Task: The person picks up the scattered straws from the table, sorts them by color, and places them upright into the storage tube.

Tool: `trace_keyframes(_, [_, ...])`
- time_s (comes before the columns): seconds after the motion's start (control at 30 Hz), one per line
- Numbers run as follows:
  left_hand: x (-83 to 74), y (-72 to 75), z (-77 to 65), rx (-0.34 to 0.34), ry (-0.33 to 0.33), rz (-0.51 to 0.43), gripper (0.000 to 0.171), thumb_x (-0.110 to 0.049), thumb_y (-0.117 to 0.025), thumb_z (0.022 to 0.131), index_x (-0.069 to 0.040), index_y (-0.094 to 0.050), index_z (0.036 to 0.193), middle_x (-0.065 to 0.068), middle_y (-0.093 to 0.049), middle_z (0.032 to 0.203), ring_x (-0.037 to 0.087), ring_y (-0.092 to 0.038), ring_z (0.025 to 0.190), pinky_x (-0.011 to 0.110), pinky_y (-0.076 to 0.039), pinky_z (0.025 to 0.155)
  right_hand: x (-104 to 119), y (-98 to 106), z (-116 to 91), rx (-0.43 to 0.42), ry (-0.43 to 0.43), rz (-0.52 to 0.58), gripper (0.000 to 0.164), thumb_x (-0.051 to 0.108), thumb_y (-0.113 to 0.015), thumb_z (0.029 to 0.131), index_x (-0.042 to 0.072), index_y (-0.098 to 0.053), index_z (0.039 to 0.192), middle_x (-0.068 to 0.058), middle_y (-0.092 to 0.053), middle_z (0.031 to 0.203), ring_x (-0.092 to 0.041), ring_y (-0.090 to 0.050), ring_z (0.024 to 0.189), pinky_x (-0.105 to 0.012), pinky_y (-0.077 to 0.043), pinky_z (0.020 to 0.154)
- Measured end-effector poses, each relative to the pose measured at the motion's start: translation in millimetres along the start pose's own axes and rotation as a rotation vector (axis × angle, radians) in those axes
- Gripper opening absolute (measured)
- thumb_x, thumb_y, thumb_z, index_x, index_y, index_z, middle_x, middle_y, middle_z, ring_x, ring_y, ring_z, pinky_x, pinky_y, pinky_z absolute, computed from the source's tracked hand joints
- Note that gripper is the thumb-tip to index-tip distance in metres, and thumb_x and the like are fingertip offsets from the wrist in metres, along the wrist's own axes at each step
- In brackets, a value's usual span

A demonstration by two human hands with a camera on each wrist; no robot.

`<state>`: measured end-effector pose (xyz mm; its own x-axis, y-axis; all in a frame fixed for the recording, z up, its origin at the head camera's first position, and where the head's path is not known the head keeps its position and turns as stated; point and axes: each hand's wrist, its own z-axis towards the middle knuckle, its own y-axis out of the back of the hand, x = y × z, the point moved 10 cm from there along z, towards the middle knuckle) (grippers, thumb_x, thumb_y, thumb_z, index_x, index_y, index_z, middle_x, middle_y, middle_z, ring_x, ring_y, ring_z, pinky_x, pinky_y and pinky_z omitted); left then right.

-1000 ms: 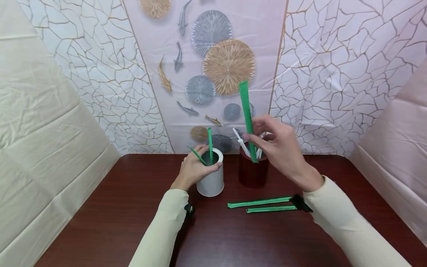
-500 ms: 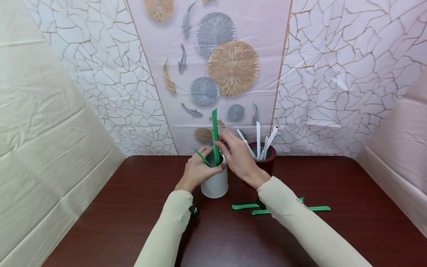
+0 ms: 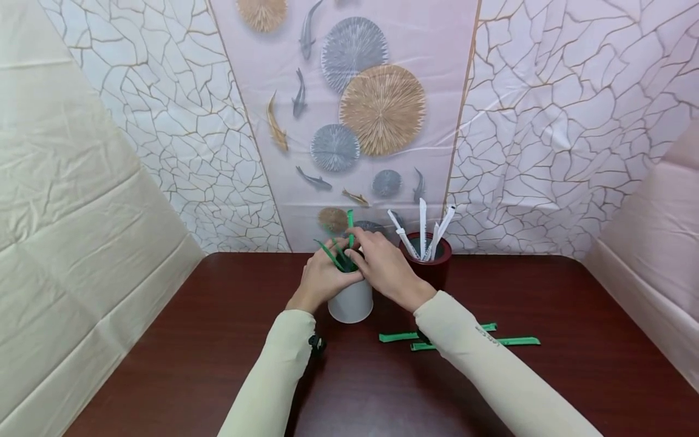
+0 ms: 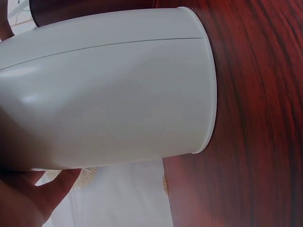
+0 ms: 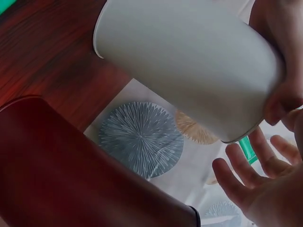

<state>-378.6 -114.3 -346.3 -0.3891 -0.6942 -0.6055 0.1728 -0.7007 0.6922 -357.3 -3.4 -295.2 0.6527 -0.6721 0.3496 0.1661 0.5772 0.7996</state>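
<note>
My left hand grips the white cylindrical canister near its rim, and the canister stands upright on the table. Several slim green stick packets poke out of its mouth. One of them, faintly blurred, leans left, while another green packet stands upright behind my fingers. Over the rim at the right is my right hand, its fingertips at the mouth. In the right wrist view that hand's fingers are spread and loosely bent beside the rim, with a bit of green packet behind them.
A dark red cup holding several white stick packets stands just right of the canister. Two green packets lie on the brown table, partly under the right sleeve. A patterned cloth hangs behind the table.
My right hand has carried a green packet left from near the red cup, lowered it into the canister and let it go. The left hand keeps holding the canister.
</note>
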Motion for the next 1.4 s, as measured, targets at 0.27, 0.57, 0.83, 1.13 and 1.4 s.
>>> trace_keyframes(0.27, [-0.9,-3.8,-2.0,-0.012,-0.014,0.008,0.071,-0.055,-0.077,0.084,-0.027,-0.063,0.148,-0.004,-0.062,0.144,0.029,-0.067,0.111,0.052,-0.055,0.085,-0.7,21.1,-17.8,-0.042,-0.016,0.035,0.033,0.021,-0.065,0.107,0.008,-0.063,0.137,-0.003,-0.073,0.108,-0.018,-0.069,0.093,-0.039,-0.057,0.076])
trace_keyframes(0.57, [-7.8,1.6,3.3,-0.011,-0.047,0.035,0.074,-0.061,-0.076,0.082,-0.022,-0.066,0.144,0.001,-0.062,0.144,0.033,-0.067,0.117,0.057,-0.055,0.087,-21.4,72.6,-68.6,0.027,-0.074,0.113,0.016,0.019,-0.069,0.104,0.013,-0.072,0.118,0.003,-0.076,0.095,-0.012,-0.071,0.085,-0.038,-0.056,0.077])
trace_keyframes(0.83, [-3.6,5.1,2.9,-0.020,-0.044,0.046,0.073,-0.062,-0.076,0.083,-0.021,-0.066,0.143,0.001,-0.060,0.145,0.034,-0.067,0.116,0.057,-0.055,0.086,-92.1,70.5,-117.0,0.318,-0.230,0.271,0.015,0.012,-0.058,0.109,0.006,-0.072,0.114,0.001,-0.068,0.092,-0.014,-0.064,0.082,-0.029,-0.055,0.067])
trace_keyframes(1.13, [-0.1,0.6,0.1,-0.013,-0.021,0.028,0.072,-0.062,-0.077,0.082,-0.025,-0.067,0.143,0.000,-0.059,0.147,0.033,-0.065,0.122,0.059,-0.053,0.090,-120.7,19.8,-149.8,0.456,-0.094,0.195,0.012,0.011,-0.068,0.103,0.010,-0.077,0.111,0.002,-0.072,0.104,-0.011,-0.064,0.094,-0.029,-0.055,0.079])
trace_keyframes(1.4, [-0.5,1.6,2.4,-0.018,-0.021,0.050,0.073,-0.064,-0.074,0.081,-0.025,-0.067,0.143,0.000,-0.060,0.148,0.034,-0.064,0.124,0.060,-0.053,0.090,-112.2,-4.9,-156.5,0.522,-0.015,0.022,0.016,0.011,-0.078,0.095,0.025,-0.073,0.100,0.011,-0.064,0.098,-0.005,-0.058,0.086,-0.029,-0.049,0.068])
